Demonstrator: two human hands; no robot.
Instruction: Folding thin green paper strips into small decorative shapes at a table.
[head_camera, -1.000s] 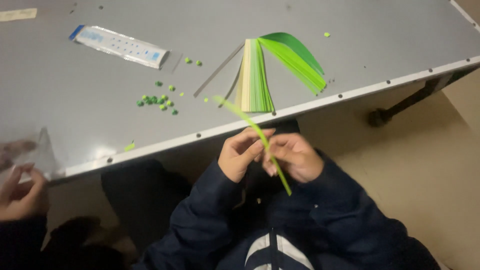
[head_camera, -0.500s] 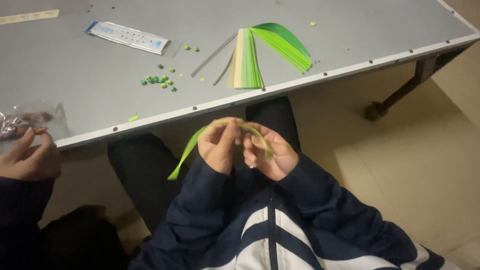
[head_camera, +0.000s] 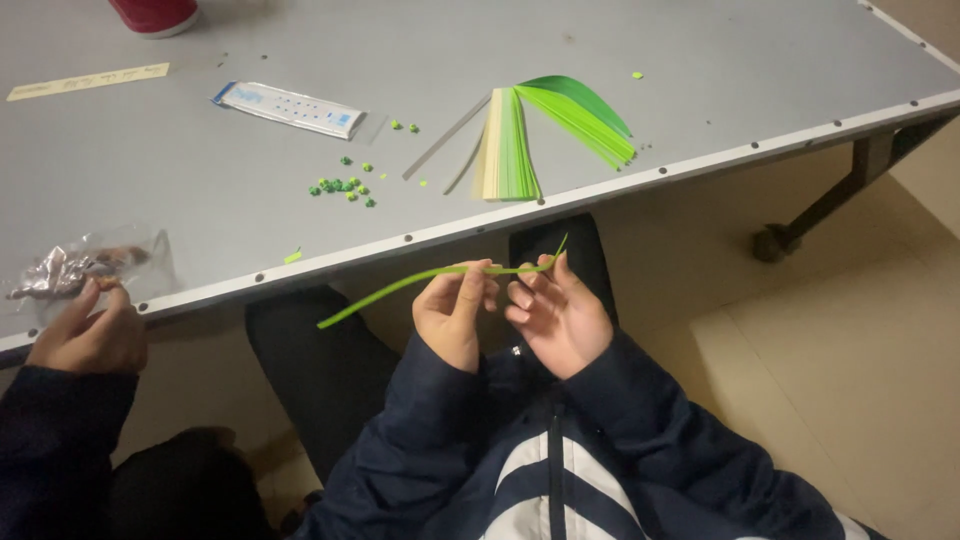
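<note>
Both hands are below the table edge (head_camera: 620, 185), over the lap: the left hand (head_camera: 455, 315) pinches a long green paper strip (head_camera: 400, 285) between thumb and fingers, and the right hand (head_camera: 560, 315) looks to nip its other end with the fingertips, palm open, though that grip is hard to read from here. The strip runs out to the left, unsupported, and that is the risk: a tug could crease or tear it, or it slips and drops to the floor. Up on the table sit a fan of green strips (head_camera: 545, 125) and tiny green bits (head_camera: 345, 187); a neighbour's hand (head_camera: 90, 330) fingers a crinkly wrapper (head_camera: 70, 270).
</note>
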